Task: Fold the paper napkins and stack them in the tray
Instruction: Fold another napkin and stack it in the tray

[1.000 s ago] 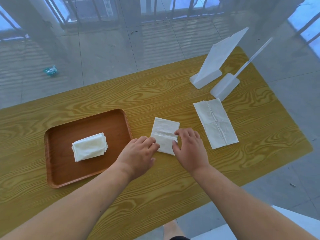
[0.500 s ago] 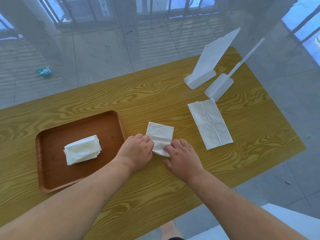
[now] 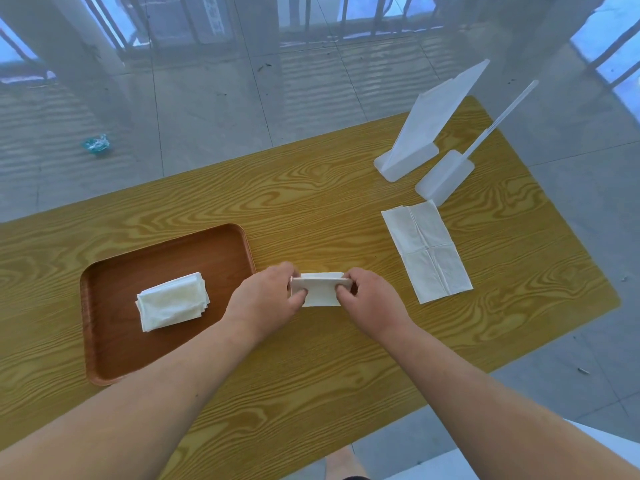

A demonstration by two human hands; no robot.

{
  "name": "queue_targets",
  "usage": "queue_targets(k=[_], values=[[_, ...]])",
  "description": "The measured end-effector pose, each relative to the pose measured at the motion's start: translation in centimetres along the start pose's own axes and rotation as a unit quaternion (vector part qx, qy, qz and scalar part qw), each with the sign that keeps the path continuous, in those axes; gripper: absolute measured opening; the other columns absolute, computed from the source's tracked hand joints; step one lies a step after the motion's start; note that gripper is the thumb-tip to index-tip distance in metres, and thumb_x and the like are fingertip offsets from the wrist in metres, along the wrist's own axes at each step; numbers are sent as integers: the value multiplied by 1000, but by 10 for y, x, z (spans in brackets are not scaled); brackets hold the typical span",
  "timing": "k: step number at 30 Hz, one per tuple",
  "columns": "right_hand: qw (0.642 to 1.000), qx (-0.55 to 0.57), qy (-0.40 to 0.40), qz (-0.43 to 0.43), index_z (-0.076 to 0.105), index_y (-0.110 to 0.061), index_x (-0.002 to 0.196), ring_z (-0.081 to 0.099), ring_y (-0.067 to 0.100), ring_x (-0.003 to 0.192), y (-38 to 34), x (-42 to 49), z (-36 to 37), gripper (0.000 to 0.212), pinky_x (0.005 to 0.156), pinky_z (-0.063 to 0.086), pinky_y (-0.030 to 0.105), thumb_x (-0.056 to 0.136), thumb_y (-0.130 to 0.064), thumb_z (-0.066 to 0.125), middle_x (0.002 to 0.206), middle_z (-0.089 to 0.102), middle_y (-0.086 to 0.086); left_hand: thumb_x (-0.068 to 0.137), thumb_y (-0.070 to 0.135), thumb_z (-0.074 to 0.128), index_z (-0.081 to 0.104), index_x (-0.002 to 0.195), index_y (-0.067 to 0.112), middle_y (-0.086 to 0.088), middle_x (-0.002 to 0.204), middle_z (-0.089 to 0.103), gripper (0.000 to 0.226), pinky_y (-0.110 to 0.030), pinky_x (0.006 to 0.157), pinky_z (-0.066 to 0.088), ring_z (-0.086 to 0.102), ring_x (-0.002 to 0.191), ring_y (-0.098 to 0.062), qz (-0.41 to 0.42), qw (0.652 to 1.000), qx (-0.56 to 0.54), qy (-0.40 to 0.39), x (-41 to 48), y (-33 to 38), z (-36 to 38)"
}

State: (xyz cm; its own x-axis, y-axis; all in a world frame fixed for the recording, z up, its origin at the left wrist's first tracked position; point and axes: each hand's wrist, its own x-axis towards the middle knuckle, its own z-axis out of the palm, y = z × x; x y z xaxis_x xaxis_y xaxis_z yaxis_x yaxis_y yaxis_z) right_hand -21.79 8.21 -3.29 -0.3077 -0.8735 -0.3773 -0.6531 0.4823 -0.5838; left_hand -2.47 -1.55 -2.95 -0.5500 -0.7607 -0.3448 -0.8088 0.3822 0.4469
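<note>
A yellow wood-grain worktop [image 3: 346, 202] stands on a grey tiled floor in front of sheer curtains and windows. At its left is a brown rounded-corner wooden tray [image 3: 114, 341] holding a stack of folded white napkins [image 3: 173, 301]. At the right lies a flat, creased white paper napkin [image 3: 427, 251], with two white plastic napkin stands [image 3: 405, 164] beyond it.

The half-folded white paper napkin [image 3: 320, 292] sits between the tray and the flat sheet, low over the worktop. The left hand [image 3: 266, 299] pinches its left end and the right hand [image 3: 372, 299] pinches its right end, so each grip is closed on the paper near the far edge.

The paper is probably very light, limp and easily torn or creased out of line. It should take a fold with light pressure, but the layers can slide apart. The doubled ends or the folded edge seem the best places to hold it, since all the layers can be caught together there. It will likely need support from below on the way to the tray.

Half a second earlier this napkin lay open and flat, with the fingers at its near edge. Now that edge has been brought over, leaving a narrower strip, and both hands have moved out to its ends.
</note>
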Motion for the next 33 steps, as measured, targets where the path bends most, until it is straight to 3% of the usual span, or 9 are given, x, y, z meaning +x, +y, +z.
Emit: queue_targets(k=[3,11,15,17,19,22,25,30,33], values=[[998,-38,55,8,56,-20,127,53,15,104,2,0,2,35,88,46,30,97,-38,60,111,58,-4,94,48,67,52,137,19,-2,127,59,54,-37,94,54,59,116,-23,21,997,35,63,-3,-4,6],[994,-95,-24,-53,64,-22,129,54,18,111,10,-6,21,31,95,46,31,102,-33,51,114,61,-2,101,51,51,58,129,23,2,129,58,39,-38,92,46,54,115,-23,180,945,271,-9,1,-7,21],[997,-70,8,-38,69,-24,99,58,11,82,10,-7,22,20,71,46,30,100,-34,52,88,62,-8,105,28,43,63,108,22,2,108,67,20,-37,80,46,60,98,-23,213,927,309,13,10,-3,20],[999,-47,15,20,60,-20,70,52,11,57,11,-6,20,39,53,39,32,100,-42,51,64,60,-9,105,27,45,64,102,21,1,100,68,21,-37,78,48,61,92,-24,214,932,292,23,12,-1,18],[990,49,-29,128,67,-14,70,60,16,51,6,-4,14,57,48,46,32,100,-58,47,59,70,-3,102,29,54,66,92,18,-1,89,68,19,-41,72,52,62,82,-26,212,941,257,57,12,-1,14],[868,366,-127,309,75,-8,104,72,24,68,-6,1,7,68,59,61,35,95,-71,53,86,81,9,95,26,66,65,80,15,-3,77,65,19,-42,61,51,59,69,-27,240,937,225,121,4,-4,9],[809,488,-132,300,71,-2,121,75,28,80,-15,7,7,47,74,62,41,100,-44,65,100,78,17,93,27,68,65,81,16,-3,81,65,17,-41,61,50,58,72,-26,275,926,208,152,-7,-9,5],[824,497,-150,225,71,-8,119,75,19,74,-49,17,14,20,64,62,36,102,-10,61,97,77,12,81,66,71,55,132,23,7,128,55,69,-33,90,48,55,108,-15,46,986,-66,149,-30,-32,-10],[822,506,-180,191,73,-13,112,76,18,77,-79,22,27,16,66,64,37,102,-9,62,92,80,7,71,69,79,48,135,32,15,127,56,80,-25,79,51,65,98,-9,-145,925,-338,91,-37,-54,-33]])
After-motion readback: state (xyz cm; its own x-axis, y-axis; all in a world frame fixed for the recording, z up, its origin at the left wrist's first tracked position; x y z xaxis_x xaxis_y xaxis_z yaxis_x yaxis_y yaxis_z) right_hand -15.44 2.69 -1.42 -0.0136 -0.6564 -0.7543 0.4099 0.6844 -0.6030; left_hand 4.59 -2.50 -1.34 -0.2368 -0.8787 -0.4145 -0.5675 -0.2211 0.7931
